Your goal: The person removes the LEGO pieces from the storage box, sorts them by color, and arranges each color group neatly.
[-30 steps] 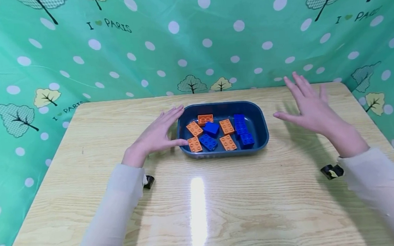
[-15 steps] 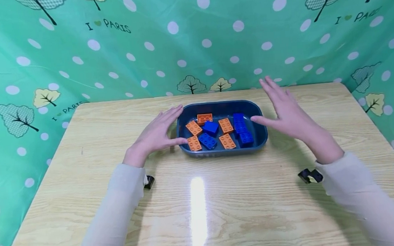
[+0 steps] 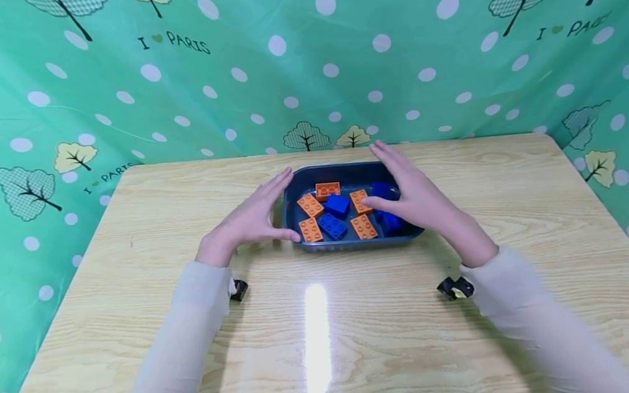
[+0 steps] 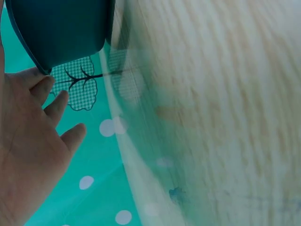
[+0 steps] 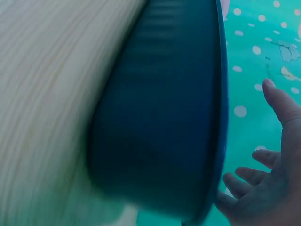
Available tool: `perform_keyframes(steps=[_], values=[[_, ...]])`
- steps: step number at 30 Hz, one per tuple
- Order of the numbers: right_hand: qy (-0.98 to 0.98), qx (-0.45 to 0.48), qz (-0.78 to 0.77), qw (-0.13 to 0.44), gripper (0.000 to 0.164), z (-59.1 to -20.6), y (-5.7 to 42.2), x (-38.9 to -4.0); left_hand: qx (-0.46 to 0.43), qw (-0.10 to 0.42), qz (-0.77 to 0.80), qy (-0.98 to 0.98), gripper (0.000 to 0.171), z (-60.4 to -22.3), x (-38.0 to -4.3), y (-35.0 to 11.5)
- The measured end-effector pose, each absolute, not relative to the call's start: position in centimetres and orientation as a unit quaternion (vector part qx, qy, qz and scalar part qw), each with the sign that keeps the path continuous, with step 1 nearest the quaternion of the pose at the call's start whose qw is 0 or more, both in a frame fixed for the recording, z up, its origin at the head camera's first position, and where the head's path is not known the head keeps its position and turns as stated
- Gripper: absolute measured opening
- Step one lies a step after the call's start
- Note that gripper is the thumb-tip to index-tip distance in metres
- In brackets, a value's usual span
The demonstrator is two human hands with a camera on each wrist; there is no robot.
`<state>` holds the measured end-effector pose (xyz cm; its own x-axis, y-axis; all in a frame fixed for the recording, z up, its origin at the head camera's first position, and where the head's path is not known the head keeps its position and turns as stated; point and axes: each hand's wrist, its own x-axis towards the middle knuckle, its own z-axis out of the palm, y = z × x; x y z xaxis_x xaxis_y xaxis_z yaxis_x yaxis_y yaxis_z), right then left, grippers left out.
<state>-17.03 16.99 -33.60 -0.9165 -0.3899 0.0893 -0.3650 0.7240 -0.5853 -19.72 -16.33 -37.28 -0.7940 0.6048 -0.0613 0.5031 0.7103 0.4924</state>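
A dark blue oblong plastic bin [image 3: 352, 245] stands on the table with orange building bricks [image 3: 364, 226] and blue building bricks [image 3: 332, 225] lying loose in it. At its left end is my left hand [image 3: 250, 219], fingers outstretched and thumb tip by the front left corner. In the left wrist view the fingertips of that hand [image 4: 35, 141] meet the bin's rim. My right hand [image 3: 412, 197] hovers over the bin's right end, fingers spread, hiding part of the blue bricks there. The right wrist view shows this hand [image 5: 268, 183] holding nothing, beside the bin's wall [image 5: 160, 108].
The pale wooden table [image 3: 393, 327] reaches forward to a green dotted cloth [image 3: 257, 52] hanging behind and at both sides. A bright light reflection [image 3: 316, 340] lies in front of the bin. Small black devices [image 3: 455, 288] are worn at both wrists.
My right hand has moved left from beside the bin to above its right end, fingers still spread. The left hand and the bin have stayed nearly in place.
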Motion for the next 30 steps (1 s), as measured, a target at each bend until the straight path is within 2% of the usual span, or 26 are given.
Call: perform_keyframes(steps=[12, 19, 24, 30], values=[[0.871, -0.185, -0.447, 0.082, 0.084, -35.1, 13.0, -17.5, 0.295, 0.119, 0.242, 0.917, 0.136, -37.3, -19.6, -16.3], [0.821, -0.157, -0.53, 0.139, 0.075, -36.4, 11.9, -18.2, 0.293, 0.123, 0.254, 0.914, 0.136, -37.5, -19.6, -16.2], [0.84, -0.13, -0.501, 0.16, 0.066, -37.3, 11.5, -18.5, 0.291, 0.127, 0.262, 0.911, 0.136, -37.6, -19.7, -16.0], [0.876, -0.134, -0.441, 0.141, 0.058, -37.8, 10.7, -18.7, 0.284, 0.133, 0.256, 0.914, 0.136, -37.4, -19.5, -16.1]])
